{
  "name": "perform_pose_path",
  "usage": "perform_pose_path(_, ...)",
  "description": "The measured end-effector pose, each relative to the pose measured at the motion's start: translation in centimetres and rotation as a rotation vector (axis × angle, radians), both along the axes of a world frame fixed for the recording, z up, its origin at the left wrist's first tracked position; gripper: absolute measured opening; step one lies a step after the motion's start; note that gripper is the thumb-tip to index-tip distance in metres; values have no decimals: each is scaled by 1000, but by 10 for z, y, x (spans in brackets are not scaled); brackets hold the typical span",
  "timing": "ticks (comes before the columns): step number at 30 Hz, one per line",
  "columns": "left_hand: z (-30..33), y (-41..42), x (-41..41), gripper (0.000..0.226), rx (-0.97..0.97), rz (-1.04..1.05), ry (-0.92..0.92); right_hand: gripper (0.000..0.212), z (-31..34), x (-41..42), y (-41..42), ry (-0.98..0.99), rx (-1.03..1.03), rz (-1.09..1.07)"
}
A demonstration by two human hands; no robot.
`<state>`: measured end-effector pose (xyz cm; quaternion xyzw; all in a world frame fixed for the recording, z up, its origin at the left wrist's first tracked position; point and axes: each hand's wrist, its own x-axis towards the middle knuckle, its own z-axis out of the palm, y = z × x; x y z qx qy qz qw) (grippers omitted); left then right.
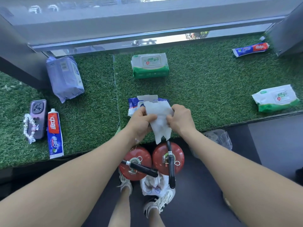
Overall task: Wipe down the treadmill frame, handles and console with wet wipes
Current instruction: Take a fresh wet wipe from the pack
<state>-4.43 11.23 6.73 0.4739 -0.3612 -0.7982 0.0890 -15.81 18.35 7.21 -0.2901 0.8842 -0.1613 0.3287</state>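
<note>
Left hand [141, 122] and right hand [180, 119] both pinch one wipe [159, 118], held between them just above the open pack [132, 105]. Treadmill apparently out of view; wiping not yet begun.

An indoor ledge by a large window [147, 17] is shown, covered in artificial turf [205, 89]. Two red fire extinguishers [167, 154] on a dark floor [205, 185] suggest a gym or shared building, though that cannot be confirmed.
</note>
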Motion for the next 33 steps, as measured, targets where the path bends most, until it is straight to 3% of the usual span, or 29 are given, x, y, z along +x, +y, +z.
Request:
perform_pose_path(2,-1,-1,3,20,18,8,-8,19,-2,0,-1,-14,-15,-26)
perform_pose_path(6,-3,-5,8,11,7,-20,-71,3,-7,-5,-2,-90,-74,-164)
perform_pose_path(13,-4,-12,14,31,27,-14,-148,12,-5,-9,-2,-105,-95,-226)
perform_pose_path(16,0,-12,15,13,133,-66,-108,13,-2,-13,1,-127,-130,-269)
perform_pose_path(20,4,-14,21,13,179,-175,-74,15,7,-21,9,-299,-132,-197)
perform_pose_path(23,4,-19,28,22,163,-180,-106,22,6,-24,13,-219,-69,-95)
perform_pose_path(26,-1,-27,37,31,146,-121,-167,14,2,-27,15,-46,-20,-114)
perform_pose_path(33,-13,-37,46,5,55,23,-323,26,-8,-36,24,-30,-8,-207)
